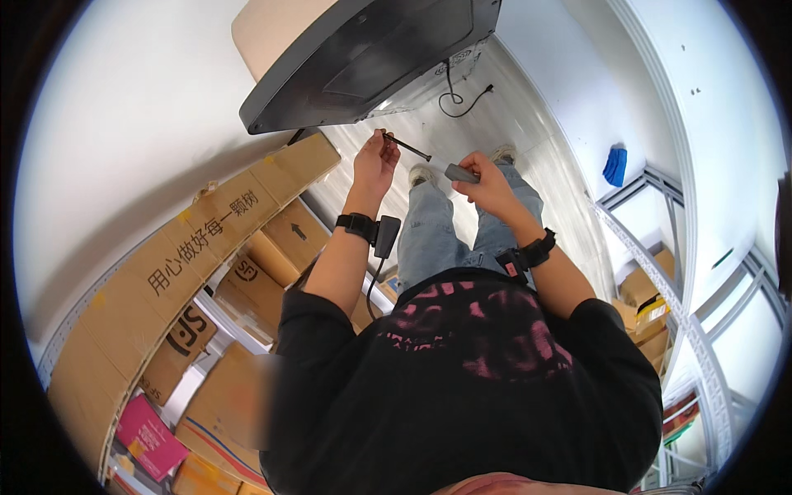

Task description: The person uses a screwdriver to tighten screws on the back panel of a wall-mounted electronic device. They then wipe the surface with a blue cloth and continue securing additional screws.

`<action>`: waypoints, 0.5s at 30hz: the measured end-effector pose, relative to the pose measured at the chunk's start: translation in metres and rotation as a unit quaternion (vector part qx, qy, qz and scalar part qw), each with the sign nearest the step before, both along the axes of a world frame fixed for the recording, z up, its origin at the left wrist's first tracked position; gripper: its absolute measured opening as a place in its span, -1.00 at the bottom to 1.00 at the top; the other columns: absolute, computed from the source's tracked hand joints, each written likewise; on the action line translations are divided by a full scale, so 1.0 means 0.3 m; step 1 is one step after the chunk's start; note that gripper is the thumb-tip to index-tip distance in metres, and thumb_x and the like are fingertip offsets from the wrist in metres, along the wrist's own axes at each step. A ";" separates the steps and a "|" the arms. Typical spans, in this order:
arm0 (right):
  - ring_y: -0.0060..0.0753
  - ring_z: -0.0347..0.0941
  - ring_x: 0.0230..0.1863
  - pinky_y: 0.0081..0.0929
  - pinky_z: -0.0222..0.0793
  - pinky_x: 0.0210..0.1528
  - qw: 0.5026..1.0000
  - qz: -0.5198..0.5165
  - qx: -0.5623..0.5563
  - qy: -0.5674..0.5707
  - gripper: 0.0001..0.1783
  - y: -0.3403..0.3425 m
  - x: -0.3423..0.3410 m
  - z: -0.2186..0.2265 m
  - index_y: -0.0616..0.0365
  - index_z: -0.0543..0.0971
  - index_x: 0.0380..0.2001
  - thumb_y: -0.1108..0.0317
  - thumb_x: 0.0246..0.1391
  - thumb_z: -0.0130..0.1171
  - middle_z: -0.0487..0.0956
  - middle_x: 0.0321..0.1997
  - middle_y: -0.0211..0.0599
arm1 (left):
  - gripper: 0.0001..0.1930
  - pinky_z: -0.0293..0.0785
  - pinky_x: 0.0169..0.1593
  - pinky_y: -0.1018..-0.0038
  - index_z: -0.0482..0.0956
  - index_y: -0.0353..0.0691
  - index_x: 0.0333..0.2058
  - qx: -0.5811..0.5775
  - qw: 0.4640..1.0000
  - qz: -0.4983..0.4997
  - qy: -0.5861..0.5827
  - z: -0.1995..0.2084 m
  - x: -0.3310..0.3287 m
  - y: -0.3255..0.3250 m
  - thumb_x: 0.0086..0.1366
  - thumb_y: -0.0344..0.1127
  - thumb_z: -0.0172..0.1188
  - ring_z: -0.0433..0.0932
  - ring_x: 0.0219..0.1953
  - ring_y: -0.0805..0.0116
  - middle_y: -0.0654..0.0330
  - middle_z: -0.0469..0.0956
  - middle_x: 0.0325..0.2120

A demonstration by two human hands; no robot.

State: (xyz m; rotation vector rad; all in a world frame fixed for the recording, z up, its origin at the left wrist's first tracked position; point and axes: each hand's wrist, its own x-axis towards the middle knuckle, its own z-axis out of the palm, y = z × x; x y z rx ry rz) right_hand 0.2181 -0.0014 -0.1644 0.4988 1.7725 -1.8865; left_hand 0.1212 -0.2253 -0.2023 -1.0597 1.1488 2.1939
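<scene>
Between the fingers of my left hand (377,165) is a thin black rod (409,148), its free end pointing right and slightly down. My right hand (488,188) grips a small grey block-shaped piece (462,173) that juts out to the left, close to the rod's free end but apart from it. The exact kind of either piece cannot be made out. Just beyond my hands stands a large appliance (371,70) with a dark panel and a beige body. A black cable (452,97) runs from it onto the floor, its plug lying loose.
A shelf with a long cardboard front (210,210) runs along my left, holding several cardboard boxes (252,293) and a pink packet (151,437). On the right stand a metal rack (660,272) with boxes and a blue item (615,167) near the wall. My feet are on the light floor (516,99).
</scene>
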 end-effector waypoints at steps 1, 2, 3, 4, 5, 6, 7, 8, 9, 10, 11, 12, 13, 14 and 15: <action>-0.59 0.38 -0.52 -0.62 0.30 -0.54 1.000 -0.017 -0.002 0.005 -0.62 -0.039 0.002 -0.011 0.22 0.35 -0.20 0.46 -0.09 0.26 0.49 -0.37 -0.30 | -0.82 0.49 -0.25 0.51 0.47 -0.23 -0.24 0.002 1.000 -0.012 0.007 -0.012 -0.003 -0.029 0.34 -0.24 0.05 0.45 -0.39 0.44 0.23 0.51 -0.36; -0.60 0.37 -0.53 -0.63 0.29 -0.54 0.999 -0.040 -0.016 -0.003 -0.63 -0.079 0.020 -0.025 0.22 0.35 -0.20 0.46 -0.08 0.26 0.49 -0.37 -0.31 | -0.82 0.49 -0.25 0.51 0.47 -0.23 -0.22 0.005 1.000 -0.023 0.013 -0.022 0.002 -0.059 0.34 -0.24 0.05 0.45 -0.38 0.44 0.23 0.51 -0.36; -0.60 0.36 -0.55 -0.63 0.29 -0.54 0.998 -0.062 -0.030 -0.009 -0.63 -0.125 0.040 -0.039 0.22 0.35 -0.20 0.46 -0.07 0.25 0.49 -0.38 -0.31 | -0.81 0.48 -0.24 0.52 0.47 -0.22 -0.21 0.006 0.999 -0.034 0.022 -0.027 -0.005 -0.083 0.34 -0.24 0.04 0.45 -0.38 0.44 0.24 0.51 -0.35; -0.60 0.36 -0.57 -0.63 0.29 -0.55 0.995 -0.083 -0.045 -0.014 -0.64 -0.168 0.054 -0.054 0.23 0.35 -0.21 0.46 -0.06 0.25 0.49 -0.38 -0.32 | -0.81 0.48 -0.24 0.51 0.47 -0.22 -0.20 0.012 0.999 -0.040 0.027 -0.036 -0.019 -0.103 0.34 -0.24 0.05 0.44 -0.37 0.44 0.24 0.51 -0.35; -0.60 0.36 -0.54 -0.62 0.30 -0.54 0.993 -0.099 -0.054 -0.018 -0.64 -0.206 0.059 -0.074 0.22 0.35 -0.20 0.45 -0.05 0.25 0.49 -0.38 -0.32 | -0.81 0.48 -0.23 0.51 0.46 -0.22 -0.19 0.017 0.998 -0.046 0.032 -0.045 -0.033 -0.121 0.34 -0.25 0.05 0.44 -0.37 0.45 0.24 0.50 -0.35; -0.60 0.37 -0.51 -0.61 0.31 -0.54 0.991 -0.113 -0.062 -0.027 -0.63 -0.239 0.074 -0.083 0.22 0.34 -0.19 0.45 -0.04 0.26 0.49 -0.37 -0.32 | -0.81 0.47 -0.23 0.51 0.46 -0.22 -0.18 0.024 0.998 -0.050 0.032 -0.050 -0.031 -0.133 0.34 -0.25 0.06 0.44 -0.36 0.45 0.25 0.50 -0.35; -0.61 0.37 -0.48 -0.60 0.32 -0.54 0.989 -0.127 -0.069 -0.035 -0.63 -0.272 0.087 -0.092 0.21 0.34 -0.18 0.44 -0.04 0.26 0.49 -0.36 -0.31 | -0.81 0.47 -0.22 0.51 0.47 -0.22 -0.18 0.045 0.997 -0.052 0.034 -0.057 -0.034 -0.148 0.33 -0.26 0.06 0.44 -0.36 0.45 0.25 0.50 -0.35; -0.61 0.37 -0.49 -0.60 0.32 -0.53 0.986 -0.146 -0.077 -0.034 -0.63 -0.304 0.099 -0.101 0.22 0.34 -0.18 0.45 -0.04 0.26 0.49 -0.36 -0.31 | -0.82 0.47 -0.21 0.51 0.47 -0.22 -0.18 0.066 0.996 -0.053 0.035 -0.064 -0.041 -0.161 0.33 -0.27 0.07 0.44 -0.35 0.46 0.25 0.50 -0.34; -0.61 0.36 -0.50 -0.60 0.32 -0.53 0.982 -0.164 -0.084 -0.034 -0.63 -0.333 0.105 -0.091 0.22 0.35 -0.18 0.45 -0.04 0.26 0.49 -0.36 -0.31 | -0.82 0.47 -0.21 0.51 0.47 -0.22 -0.19 0.086 0.994 -0.051 0.035 -0.066 -0.043 -0.169 0.32 -0.27 0.08 0.43 -0.35 0.46 0.25 0.50 -0.34; -0.61 0.36 -0.51 -0.60 0.32 -0.53 0.979 -0.181 -0.091 -0.034 -0.62 -0.356 0.112 -0.087 0.23 0.35 -0.17 0.45 -0.04 0.26 0.49 -0.37 -0.31 | -0.85 0.45 -0.21 0.52 0.49 -0.19 -0.21 0.091 0.995 -0.046 0.016 -0.064 -0.045 -0.169 0.31 -0.28 0.08 0.43 -0.34 0.47 0.27 0.50 -0.33; -0.61 0.35 -0.52 -0.61 0.32 -0.54 0.977 -0.191 -0.091 -0.029 -0.63 -0.373 0.123 -0.094 0.23 0.35 -0.18 0.45 -0.04 0.26 0.49 -0.37 -0.31 | -0.85 0.45 -0.21 0.53 0.49 -0.18 -0.21 0.097 0.994 -0.049 0.013 -0.073 -0.045 -0.171 0.31 -0.28 0.08 0.43 -0.34 0.47 0.28 0.50 -0.33; -0.62 0.35 -0.53 -0.62 0.31 -0.54 0.975 -0.202 -0.093 -0.022 -0.63 -0.392 0.127 -0.101 0.24 0.35 -0.18 0.46 -0.04 0.25 0.49 -0.37 -0.31 | -0.86 0.44 -0.22 0.53 0.50 -0.17 -0.22 0.102 0.993 -0.054 0.012 -0.073 -0.053 -0.174 0.31 -0.28 0.08 0.43 -0.34 0.47 0.29 0.50 -0.33; -0.63 0.34 -0.54 -0.62 0.31 -0.54 0.972 -0.212 -0.095 -0.015 -0.64 -0.408 0.129 -0.107 0.25 0.35 -0.19 0.46 -0.04 0.25 0.48 -0.37 -0.31 | -0.86 0.44 -0.23 0.54 0.50 -0.17 -0.23 0.107 0.992 -0.059 0.012 -0.072 -0.060 -0.177 0.31 -0.28 0.08 0.43 -0.34 0.48 0.30 0.50 -0.34; -0.63 0.34 -0.55 -0.62 0.30 -0.55 0.971 -0.221 -0.085 -0.016 -0.64 -0.419 0.128 -0.112 0.25 0.36 -0.19 0.46 -0.04 0.25 0.48 -0.38 -0.31 | -0.87 0.43 -0.25 0.55 0.51 -0.16 -0.24 0.099 0.993 -0.063 0.012 -0.072 -0.063 -0.173 0.31 -0.27 0.08 0.42 -0.34 0.48 0.32 0.50 -0.35; -0.64 0.33 -0.57 -0.63 0.29 -0.55 0.970 -0.230 -0.076 -0.017 -0.65 -0.431 0.123 -0.111 0.25 0.36 -0.20 0.46 -0.04 0.25 0.48 -0.38 -0.31 | -0.87 0.43 -0.25 0.55 0.52 -0.16 -0.25 0.102 0.992 -0.066 0.014 -0.076 -0.072 -0.177 0.31 -0.26 0.09 0.43 -0.35 0.48 0.32 0.50 -0.35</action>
